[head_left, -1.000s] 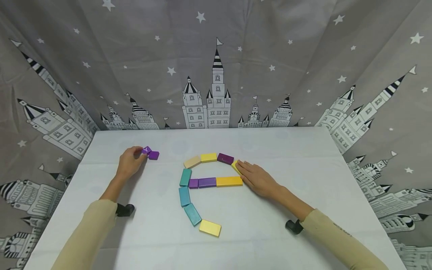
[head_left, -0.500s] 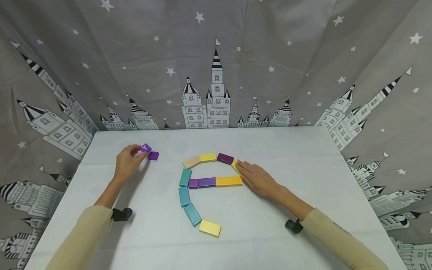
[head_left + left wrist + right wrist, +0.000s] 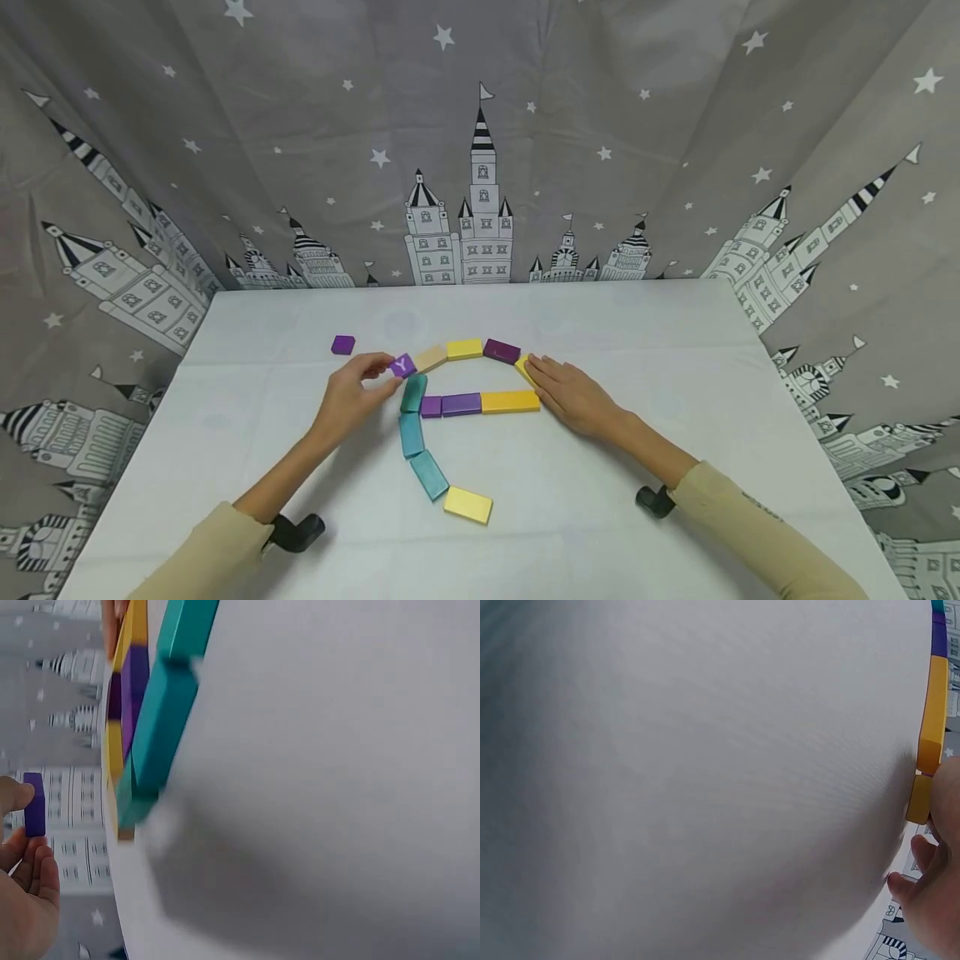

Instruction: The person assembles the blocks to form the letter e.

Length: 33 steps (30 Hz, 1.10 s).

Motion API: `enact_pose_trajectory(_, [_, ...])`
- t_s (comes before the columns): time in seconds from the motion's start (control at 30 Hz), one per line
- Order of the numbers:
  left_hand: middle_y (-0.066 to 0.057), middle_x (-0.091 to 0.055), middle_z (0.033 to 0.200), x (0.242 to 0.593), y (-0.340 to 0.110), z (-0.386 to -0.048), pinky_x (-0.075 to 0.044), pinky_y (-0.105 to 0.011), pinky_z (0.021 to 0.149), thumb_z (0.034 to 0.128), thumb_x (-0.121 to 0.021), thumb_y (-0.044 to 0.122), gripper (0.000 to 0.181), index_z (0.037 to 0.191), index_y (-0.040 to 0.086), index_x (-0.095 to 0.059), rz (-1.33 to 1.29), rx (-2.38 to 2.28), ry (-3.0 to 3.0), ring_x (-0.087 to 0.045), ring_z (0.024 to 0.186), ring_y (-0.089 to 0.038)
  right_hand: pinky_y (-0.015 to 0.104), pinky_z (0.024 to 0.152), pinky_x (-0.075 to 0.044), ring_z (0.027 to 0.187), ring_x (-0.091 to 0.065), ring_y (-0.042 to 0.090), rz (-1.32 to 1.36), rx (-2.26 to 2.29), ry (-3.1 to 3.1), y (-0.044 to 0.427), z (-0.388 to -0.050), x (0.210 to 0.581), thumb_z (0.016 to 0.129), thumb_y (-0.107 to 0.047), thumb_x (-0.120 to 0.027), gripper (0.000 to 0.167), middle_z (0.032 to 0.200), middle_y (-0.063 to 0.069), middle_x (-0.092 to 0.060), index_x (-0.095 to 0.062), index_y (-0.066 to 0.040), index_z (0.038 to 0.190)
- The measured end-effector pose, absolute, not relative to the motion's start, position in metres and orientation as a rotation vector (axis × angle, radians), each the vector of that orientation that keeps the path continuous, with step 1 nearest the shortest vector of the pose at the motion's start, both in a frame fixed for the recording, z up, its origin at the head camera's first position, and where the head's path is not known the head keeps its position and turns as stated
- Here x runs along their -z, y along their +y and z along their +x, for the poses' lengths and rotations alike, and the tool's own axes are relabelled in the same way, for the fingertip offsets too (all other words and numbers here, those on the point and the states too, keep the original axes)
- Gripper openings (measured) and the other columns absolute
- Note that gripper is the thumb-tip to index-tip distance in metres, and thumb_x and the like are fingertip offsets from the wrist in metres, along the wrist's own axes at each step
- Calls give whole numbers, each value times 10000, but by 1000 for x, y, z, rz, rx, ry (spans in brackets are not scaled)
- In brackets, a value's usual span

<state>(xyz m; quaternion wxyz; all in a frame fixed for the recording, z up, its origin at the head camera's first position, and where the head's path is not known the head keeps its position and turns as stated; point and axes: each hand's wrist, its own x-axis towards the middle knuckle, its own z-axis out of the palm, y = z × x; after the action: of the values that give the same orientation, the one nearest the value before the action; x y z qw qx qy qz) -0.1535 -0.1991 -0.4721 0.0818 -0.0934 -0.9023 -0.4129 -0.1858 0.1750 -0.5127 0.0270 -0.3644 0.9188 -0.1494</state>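
Observation:
My left hand (image 3: pixel 352 396) pinches a purple block (image 3: pixel 402 366) marked with a white Y between thumb and fingertips. In the left wrist view this purple block (image 3: pixel 34 810) is raised off the table. It hovers by the corner where the upper teal block (image 3: pixel 413 392) and the tan block (image 3: pixel 431 359) meet. My right hand (image 3: pixel 573 400) lies with straight fingers over a yellow block (image 3: pixel 523 367), covering part of it. Beside its thumb ends an orange-yellow block (image 3: pixel 510 402), in line with a longer purple block (image 3: pixel 461 405) and a small purple one (image 3: pixel 431 407).
A loose purple block (image 3: pixel 342 345) lies at the back left. The curved row also has a yellow block (image 3: pixel 464 349), a dark purple block (image 3: pixel 501 351), two blue-teal blocks below and a pale yellow block (image 3: pixel 468 505). A grey castle-print curtain (image 3: pixel 637 125) hangs behind the white table (image 3: pixel 570 533).
My left hand has carried the Y-marked purple block from beside the loose purple block rightward to the row's upper left corner. The right hand stays in place.

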Motion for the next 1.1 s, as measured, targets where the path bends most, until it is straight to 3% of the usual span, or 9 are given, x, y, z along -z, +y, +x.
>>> enact_pose_trajectory(0.33, [-88,-679,1063,472,-146,-106,-571,-425,817,814,-822,50,355,1136,-4,-683,-539,1341,-2700,-646,943,-259,523,1167,-239,1456,-298,281,-1161,366,2873,174,-186,514,1064,-240,-476,523,1584,87,-343,-361,-63,1542])
enact_pose_trajectory(0.73, [0,-678,994,487,-107,-68,-563,-286,751,841,-810,95,255,1066,50,-702,-802,1482,-2736,-637,863,-218,541,1165,-231,1453,-302,292,-1159,349,2882,174,-186,512,1065,-245,-473,520,1582,94,-343,-366,-62,1539])
enact_pose_trajectory(1.1, [24,-685,1005,496,-93,-49,-537,-238,778,825,-824,95,263,1061,69,-711,-843,1497,-2826,-588,877,-138,531,1170,-224,1454,-302,287,-1138,343,2880,173,-187,514,1062,-259,-476,532,1583,88,-344,-359,-66,1543])
